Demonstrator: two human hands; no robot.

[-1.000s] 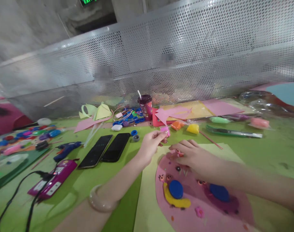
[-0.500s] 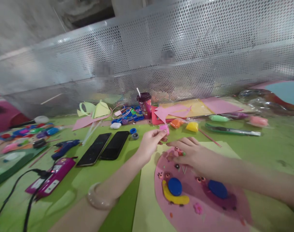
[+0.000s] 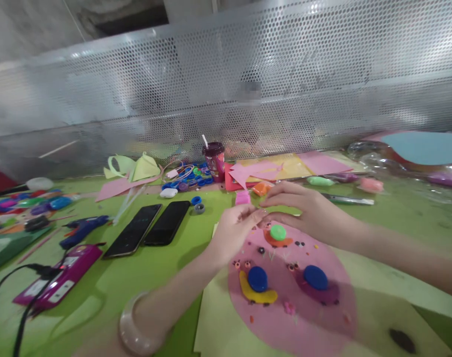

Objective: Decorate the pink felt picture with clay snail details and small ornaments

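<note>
My left hand, its thumb and fingers pinched together, hovers over the far edge of a round pink paper. Whatever sits in the pinch is too small to make out. My right hand is open, fingers loosely apart and curved, its tips close to the left fingertips. On the paper are clay snails: a yellow one and a purple one with blue caps for shells, and an orange one with a green cap. A pink clay flower lies below them. Just beyond my left hand is a pink lump.
Two phones, a blue glue gun and a magenta power strip are to the left. A lidded cup stands by the perforated metal panel. Clay packs and a cutter lie right.
My right hand has lifted off the paper, uncovering the orange snail. My left hand has come rightward, its fingertips now beside the right ones. The view has shifted slightly right.
</note>
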